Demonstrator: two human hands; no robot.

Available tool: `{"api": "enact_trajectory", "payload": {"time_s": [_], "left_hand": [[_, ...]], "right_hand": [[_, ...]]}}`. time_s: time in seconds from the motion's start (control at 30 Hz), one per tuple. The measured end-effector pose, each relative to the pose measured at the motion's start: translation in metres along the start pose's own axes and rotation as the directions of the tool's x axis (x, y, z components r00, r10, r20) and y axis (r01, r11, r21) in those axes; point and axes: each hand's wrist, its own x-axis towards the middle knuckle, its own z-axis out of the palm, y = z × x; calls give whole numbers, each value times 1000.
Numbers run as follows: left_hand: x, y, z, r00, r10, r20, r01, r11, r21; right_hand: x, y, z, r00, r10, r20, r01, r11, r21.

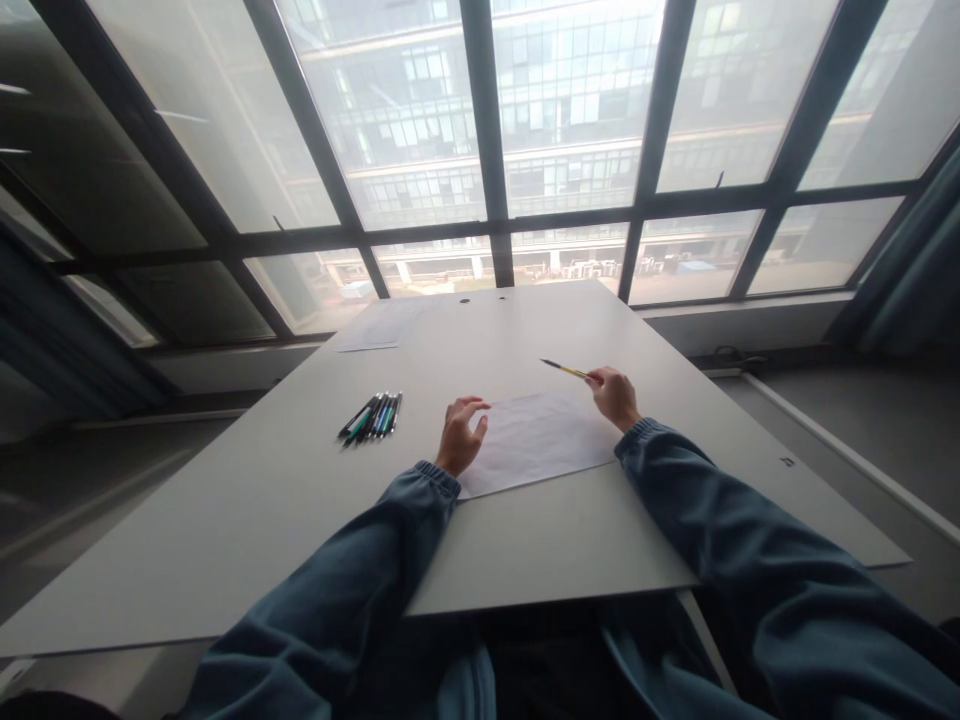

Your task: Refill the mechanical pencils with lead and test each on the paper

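A white sheet of paper [541, 440] lies flat on the table in front of me. My left hand [460, 436] is at the sheet's left edge, thumb and fingers apart and curved, with nothing in it. Over the far right corner of the paper, my right hand [613, 397] is closed on one end of a slim yellow and dark pencil [564, 369]. The pencil's dark end points left and away from me, above the table. A bunch of pens [370, 418], mostly black with some green and blue, lies side by side to the left of my left hand.
The white table [285, 540] stretches away toward large framed windows [570, 120]. More paper [379, 325] lies at its far left. A small dark mark or object [787, 462] is near the right edge. Dark curtains [911, 260] hang at both sides.
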Motion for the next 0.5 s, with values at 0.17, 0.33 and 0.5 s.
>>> {"api": "enact_trajectory", "payload": {"time_s": [0.17, 0.33, 0.5], "left_hand": [[-1, -3, 2, 999, 1, 38, -1, 1000, 15], [-3, -6, 4, 999, -8, 49, 6, 1000, 21], [-3, -7, 5, 996, -15, 83, 13, 1000, 21]], "right_hand": [[27, 60, -25, 945, 303, -125, -322, 931, -173], [35, 104, -40, 884, 417, -209, -462, 847, -264], [35, 120, -45, 862, 443, -248, -504, 806, -312]]}}
